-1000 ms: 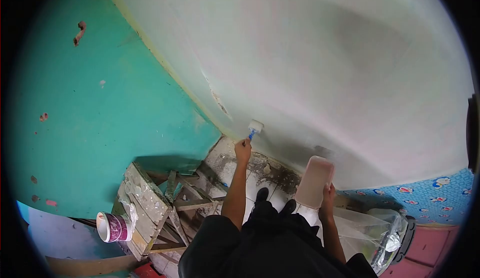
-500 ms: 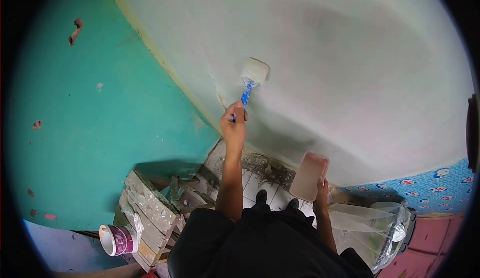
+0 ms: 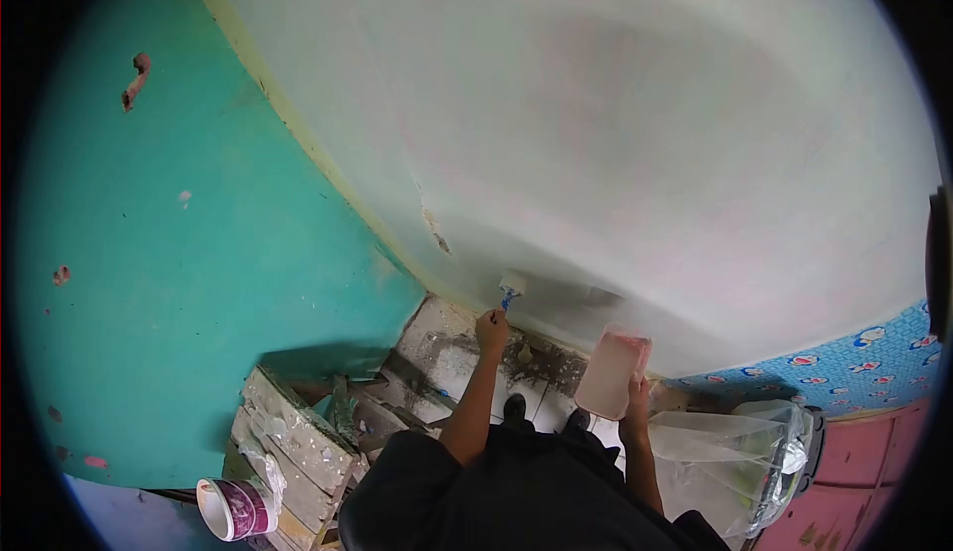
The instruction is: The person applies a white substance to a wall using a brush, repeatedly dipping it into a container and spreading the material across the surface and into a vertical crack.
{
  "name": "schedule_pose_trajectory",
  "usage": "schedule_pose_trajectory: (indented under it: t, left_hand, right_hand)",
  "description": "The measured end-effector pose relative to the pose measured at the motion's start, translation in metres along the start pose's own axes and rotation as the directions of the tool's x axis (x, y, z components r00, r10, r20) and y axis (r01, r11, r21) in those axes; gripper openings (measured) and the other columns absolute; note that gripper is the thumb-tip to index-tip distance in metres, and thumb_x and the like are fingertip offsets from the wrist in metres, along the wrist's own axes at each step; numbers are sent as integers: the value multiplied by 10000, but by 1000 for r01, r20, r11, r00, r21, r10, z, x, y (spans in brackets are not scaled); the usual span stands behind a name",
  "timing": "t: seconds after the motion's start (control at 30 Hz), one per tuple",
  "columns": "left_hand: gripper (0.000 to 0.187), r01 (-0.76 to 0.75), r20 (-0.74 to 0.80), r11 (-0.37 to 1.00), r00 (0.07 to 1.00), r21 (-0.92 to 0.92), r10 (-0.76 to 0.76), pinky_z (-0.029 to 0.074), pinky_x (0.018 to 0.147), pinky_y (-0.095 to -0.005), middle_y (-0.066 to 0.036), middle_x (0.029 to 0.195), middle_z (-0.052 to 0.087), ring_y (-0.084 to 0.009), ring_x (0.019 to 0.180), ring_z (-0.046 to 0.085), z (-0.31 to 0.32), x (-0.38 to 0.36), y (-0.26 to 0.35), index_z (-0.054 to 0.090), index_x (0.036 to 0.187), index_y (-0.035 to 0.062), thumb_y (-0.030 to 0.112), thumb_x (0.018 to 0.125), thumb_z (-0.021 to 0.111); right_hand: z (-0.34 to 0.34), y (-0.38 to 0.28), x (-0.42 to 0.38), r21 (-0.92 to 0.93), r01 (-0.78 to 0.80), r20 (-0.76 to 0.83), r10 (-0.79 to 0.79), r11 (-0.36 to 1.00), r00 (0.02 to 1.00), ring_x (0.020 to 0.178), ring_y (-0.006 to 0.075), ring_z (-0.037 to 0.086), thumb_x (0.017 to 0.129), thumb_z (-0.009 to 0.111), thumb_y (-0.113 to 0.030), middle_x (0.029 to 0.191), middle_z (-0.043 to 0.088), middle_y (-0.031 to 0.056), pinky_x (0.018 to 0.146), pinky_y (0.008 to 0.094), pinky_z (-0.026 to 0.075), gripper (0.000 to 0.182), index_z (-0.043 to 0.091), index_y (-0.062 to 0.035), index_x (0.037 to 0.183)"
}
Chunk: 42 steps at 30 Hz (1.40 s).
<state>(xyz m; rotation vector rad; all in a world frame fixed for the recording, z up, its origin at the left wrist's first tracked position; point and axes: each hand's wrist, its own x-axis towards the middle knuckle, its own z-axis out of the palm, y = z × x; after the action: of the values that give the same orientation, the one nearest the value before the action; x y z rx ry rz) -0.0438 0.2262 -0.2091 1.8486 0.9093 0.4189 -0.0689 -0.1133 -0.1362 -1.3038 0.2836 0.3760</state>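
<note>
My left hand [image 3: 491,333] is wrapped round the blue handle of a wide, flat paintbrush [image 3: 512,284]. Its pale head lies against the lower part of the white wall [image 3: 635,164], near the corner with the green wall. To the right, my right hand [image 3: 636,398] grips the edge of a pinkish rectangular tray [image 3: 608,377], held tilted in front of my body. Pale paint coats the tray's inside. Left of the brush, a cracked, chipped patch [image 3: 435,231] shows in the white wall.
On the left stands a paint-spattered wooden stand [image 3: 288,442] with a purple-and-white bucket [image 3: 238,507] beside it. At right is a bundle under clear plastic [image 3: 715,462], below blue patterned wallpaper [image 3: 824,367]. Dirty floor tiles [image 3: 452,367] run along the wall base.
My left hand has brought the paintbrush down the white wall, from mid-height to near the floor. The tray appears slightly lower in view, still in my right hand.
</note>
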Motion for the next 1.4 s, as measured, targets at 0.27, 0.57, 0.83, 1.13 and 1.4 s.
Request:
schedule_pose_trajectory:
  t: [0.27, 0.57, 0.83, 1.13, 1.4]
  left_hand:
    - [433, -220, -56, 965, 975, -141, 214, 359, 482, -324, -52, 499, 521, -146, 464, 474, -90, -21, 238, 617, 619, -7, 280, 934, 538]
    - [342, -470, -271, 738, 882, -485, 385, 246, 473, -235, 37, 565, 482, -30, 510, 356, -174, -48, 391, 617, 712, 23, 260, 956, 582]
    - [332, -443, -233, 755, 896, -484, 378, 252, 506, -230, 54, 627, 407, -36, 578, 347, -94, -14, 276, 593, 820, 18, 300, 988, 548]
    - [378, -165, -130, 986, 979, -31, 159, 367, 532, -364, -97, 577, 468, -182, 539, 441, 21, -21, -14, 562, 747, -29, 285, 955, 530]
    - [341, -207, -130, 977, 968, 53, 213, 386, 527, -414, -161, 603, 566, -298, 497, 469, 25, -6, 63, 621, 770, -31, 250, 935, 522]
  right_hand:
    - [7, -15, 2, -52, -29, 39, 31, 998, 999, 1122, 203, 510, 959, 512, -513, 1220, 494, 117, 954, 357, 435, 652, 341, -30, 1362]
    - [-1, -10, 12, -61, -30, 59, 33, 998, 998, 1113, 205, 517, 970, 498, -504, 1223, 494, 129, 939, 354, 446, 655, 321, -23, 1377]
    - [-17, -12, 8, -63, -29, 67, 33, 998, 997, 1107, 211, 533, 973, 510, -476, 1231, 503, 145, 929, 347, 458, 658, 303, -17, 1396]
    - [-25, -25, 3, -101, -20, 24, 23, 995, 999, 1107, 221, 537, 976, 515, -454, 1238, 511, 159, 932, 357, 460, 615, 354, -14, 1374]
    - [-39, -4, 12, -176, -24, 36, 31, 984, 999, 1092, 234, 554, 995, 493, -413, 1202, 542, 187, 931, 378, 454, 592, 303, -41, 1415]
